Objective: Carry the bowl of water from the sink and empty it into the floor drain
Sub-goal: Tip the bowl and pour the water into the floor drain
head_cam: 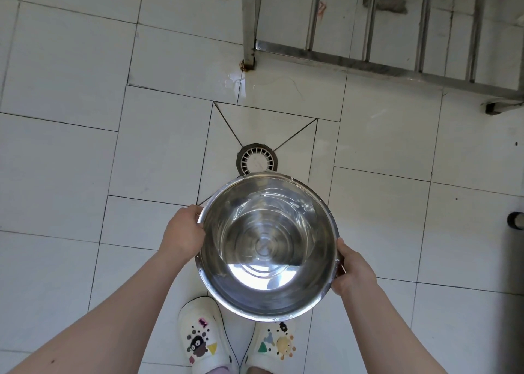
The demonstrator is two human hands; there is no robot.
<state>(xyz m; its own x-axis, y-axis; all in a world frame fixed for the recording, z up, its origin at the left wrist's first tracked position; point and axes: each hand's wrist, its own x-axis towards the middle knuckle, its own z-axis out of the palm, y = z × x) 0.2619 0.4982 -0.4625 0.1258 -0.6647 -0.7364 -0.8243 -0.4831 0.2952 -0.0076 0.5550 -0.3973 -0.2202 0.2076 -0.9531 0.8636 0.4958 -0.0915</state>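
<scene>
On the left side, the left hand [184,232] gripped the rim of the steel bowl [211,263], with the fingers curled around its edge. The bowl was held level above the white tiled floor [56,161], directly over the person's white shoes [201,337]. Clear water [263,232] lay in its lower part. The floor drain [256,159] was just beyond the far rim of the bowl, and part of its round grate was hidden behind that rim. On the right side, the right hand [354,268] held the opposite edge in the same way, thumb on top of the rim.

The pouring was, in my judgement, not yet begun. The grate looked small beside the bowl, so a quick tip could throw water past it and over the tiles. A wet patch [241,81] already shone near the leg of the metal rack [368,59], and more water there could make the floor slippery. If the bowl leaned backward, the shoes would get wet.
</scene>
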